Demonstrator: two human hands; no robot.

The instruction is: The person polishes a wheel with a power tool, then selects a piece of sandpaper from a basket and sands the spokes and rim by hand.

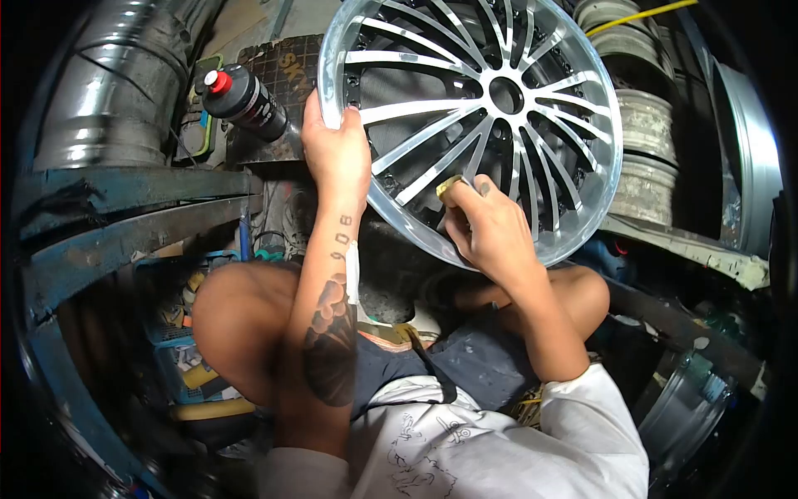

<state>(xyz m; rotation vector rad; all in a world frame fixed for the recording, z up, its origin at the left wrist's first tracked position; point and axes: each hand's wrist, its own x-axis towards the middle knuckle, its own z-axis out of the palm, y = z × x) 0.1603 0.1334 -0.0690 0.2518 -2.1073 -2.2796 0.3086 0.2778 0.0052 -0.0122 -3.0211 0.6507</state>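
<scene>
A multi-spoke alloy wheel [416, 106] with polished spokes and dark gaps between them faces me, tilted above my knees. My left hand [337, 154] is closed around the wheel's left edge, thumb over the lip. Low on the wheel, my right hand [492, 226] pinches a small yellowish folded piece [449, 186], and its fingertips are right at a lower spoke. Whether that piece is cloth or abrasive paper I cannot tell.
A dark bottle with a red cap [245, 101] stands on a grimy box [287, 71] at left. Blue metal beams [125, 191] run along the left side. Stacked wheels [644, 150] and a yellow rod [644, 15] are at right. Under my legs lies a cluttered blue crate [170, 333].
</scene>
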